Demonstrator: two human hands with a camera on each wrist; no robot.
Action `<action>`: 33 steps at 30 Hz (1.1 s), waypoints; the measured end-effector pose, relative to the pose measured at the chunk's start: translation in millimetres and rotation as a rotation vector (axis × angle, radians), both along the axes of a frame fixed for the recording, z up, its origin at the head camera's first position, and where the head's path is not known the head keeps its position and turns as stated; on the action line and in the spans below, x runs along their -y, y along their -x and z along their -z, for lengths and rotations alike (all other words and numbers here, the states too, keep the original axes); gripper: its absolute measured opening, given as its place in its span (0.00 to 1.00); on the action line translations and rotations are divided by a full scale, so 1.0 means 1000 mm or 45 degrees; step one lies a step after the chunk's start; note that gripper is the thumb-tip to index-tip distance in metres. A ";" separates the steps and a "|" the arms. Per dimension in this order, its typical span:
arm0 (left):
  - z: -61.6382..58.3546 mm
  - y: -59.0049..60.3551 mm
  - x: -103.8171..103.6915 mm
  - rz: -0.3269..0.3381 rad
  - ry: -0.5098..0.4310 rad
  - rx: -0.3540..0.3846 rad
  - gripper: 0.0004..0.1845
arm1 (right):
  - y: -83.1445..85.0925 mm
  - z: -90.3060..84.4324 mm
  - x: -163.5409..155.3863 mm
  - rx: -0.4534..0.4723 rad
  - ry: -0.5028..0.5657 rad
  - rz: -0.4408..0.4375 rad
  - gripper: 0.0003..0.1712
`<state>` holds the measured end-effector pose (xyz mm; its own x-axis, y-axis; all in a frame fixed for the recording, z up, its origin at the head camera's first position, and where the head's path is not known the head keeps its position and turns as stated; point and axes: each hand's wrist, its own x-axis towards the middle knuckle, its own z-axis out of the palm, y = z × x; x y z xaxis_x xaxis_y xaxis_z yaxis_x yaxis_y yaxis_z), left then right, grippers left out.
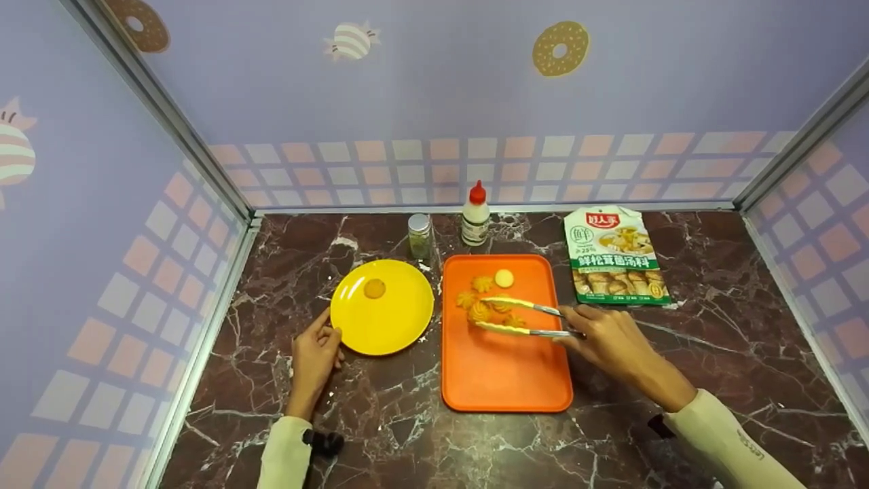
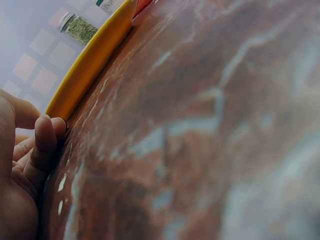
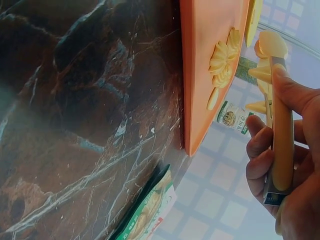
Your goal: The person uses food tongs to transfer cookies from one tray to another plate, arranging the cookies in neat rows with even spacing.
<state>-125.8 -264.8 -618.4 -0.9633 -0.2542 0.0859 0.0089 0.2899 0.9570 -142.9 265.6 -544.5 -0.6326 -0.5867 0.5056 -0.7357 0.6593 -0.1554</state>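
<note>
Tongs (image 1: 536,332): reached in over the tray from 3 o'clock, their two arms parted, the yellow tips lying on either side of a ridged cookie; whether they touched it could not be told.
Right hand (image 1: 604,338): clamped round the tongs, fingers curled about the metal, at the 3 o'clock edge of the tray.
Orange tray (image 1: 506,377): lay at 3 o'clock from the plate, just beside it.
Ridged cookies (image 1: 483,284): clustered at 11 o'clock in the tray.
Pale round cookie (image 1: 504,278): lay flat in the tray near 12 o'clock.
Yellow plate (image 1: 383,333): rested on the dark marbled worktop (image 1: 400,435).
Browned round cookie (image 1: 375,288): sat alone on the plate, towards 11 o'clock.
Left hand (image 1: 317,354): pinched the plate's rim at 8 o'clock.
Jar (image 1: 419,236): stood upright at the plate's 1 o'clock, green contents, grey lid.
Red-capped bottle (image 1: 475,216): stood between 11 and 12 o'clock of the tray.
Packet (image 1: 616,257): lay at the tray's 2 o'clock, printed front up.
</note>
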 end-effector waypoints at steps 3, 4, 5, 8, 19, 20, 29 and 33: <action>0.001 0.000 0.000 -0.003 -0.005 0.000 0.29 | 0.001 0.000 0.003 0.009 0.000 0.000 0.28; 0.001 0.000 0.000 0.000 -0.005 -0.002 0.29 | 0.002 0.000 0.005 0.012 0.000 -0.001 0.28; 0.001 0.000 0.001 0.004 -0.002 -0.002 0.29 | 0.002 0.001 0.006 0.014 0.002 -0.002 0.28; 0.000 -0.001 0.001 0.012 0.005 -0.003 0.28 | 0.005 0.001 0.010 0.022 0.008 -0.007 0.27; 0.000 -0.001 0.001 0.015 0.026 -0.009 0.28 | 0.010 -0.002 0.023 0.032 -0.037 0.038 0.27; 0.000 -0.001 0.001 0.015 0.030 -0.010 0.28 | 0.010 -0.002 0.024 0.036 -0.043 0.047 0.27; 0.000 -0.001 0.001 0.023 0.026 -0.013 0.28 | 0.012 -0.006 0.033 0.122 -0.025 0.086 0.28; 0.000 -0.001 0.001 0.020 0.016 -0.014 0.28 | 0.015 -0.006 0.037 0.167 -0.021 0.090 0.29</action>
